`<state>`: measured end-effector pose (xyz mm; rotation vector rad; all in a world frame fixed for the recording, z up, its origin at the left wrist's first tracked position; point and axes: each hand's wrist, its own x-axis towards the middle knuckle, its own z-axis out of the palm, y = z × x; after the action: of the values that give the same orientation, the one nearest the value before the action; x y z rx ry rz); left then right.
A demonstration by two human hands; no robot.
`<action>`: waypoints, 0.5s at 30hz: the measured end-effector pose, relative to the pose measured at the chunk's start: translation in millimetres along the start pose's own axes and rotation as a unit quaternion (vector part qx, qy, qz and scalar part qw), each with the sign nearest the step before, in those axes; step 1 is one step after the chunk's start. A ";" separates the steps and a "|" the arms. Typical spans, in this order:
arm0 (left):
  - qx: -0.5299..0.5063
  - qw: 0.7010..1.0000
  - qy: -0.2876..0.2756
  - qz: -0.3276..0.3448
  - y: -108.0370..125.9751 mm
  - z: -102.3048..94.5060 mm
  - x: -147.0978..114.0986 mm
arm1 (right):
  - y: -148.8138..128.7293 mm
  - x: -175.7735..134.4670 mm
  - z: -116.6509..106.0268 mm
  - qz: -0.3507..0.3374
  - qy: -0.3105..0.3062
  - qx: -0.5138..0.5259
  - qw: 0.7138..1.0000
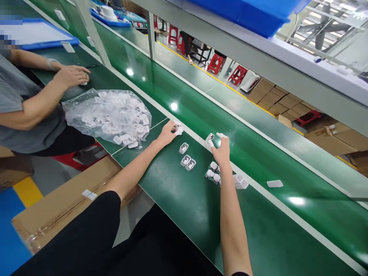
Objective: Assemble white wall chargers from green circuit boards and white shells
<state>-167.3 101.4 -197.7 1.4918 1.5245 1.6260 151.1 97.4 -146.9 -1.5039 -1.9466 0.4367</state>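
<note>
My left hand (169, 132) is over the green worktop near its pale edge strip, its white-covered fingertips curled together; whether a small white part is between them I cannot make out. My right hand (222, 151) has thumb and forefinger spread, white covers on their tips. Close by its thumb stands a small white open housing (211, 136) with dark parts inside. Between the hands are another white housing (184, 148) and a touching pair of housings (188, 162). Below my right wrist, partly hidden, lies a green circuit board panel (212, 173) carrying white blocks.
White cases (240, 181) stand right of my right forearm; another white case (275, 184) lies on the green conveyor belt (253, 161). At left, a clear bag of white parts (109, 115) rests near a co-worker's hands (71, 76). A shelf beam (247, 61) crosses above.
</note>
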 end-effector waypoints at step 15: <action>-0.598 0.748 -0.114 -0.263 240.4 40.3 -24.0 | -106.1 -70.7 -84.7 -0.192 0.183 0.178 0.948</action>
<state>-44.4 28.8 1.4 0.4231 0.3932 1.4430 138.7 -10.6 -39.1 -0.8764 -1.6982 0.2898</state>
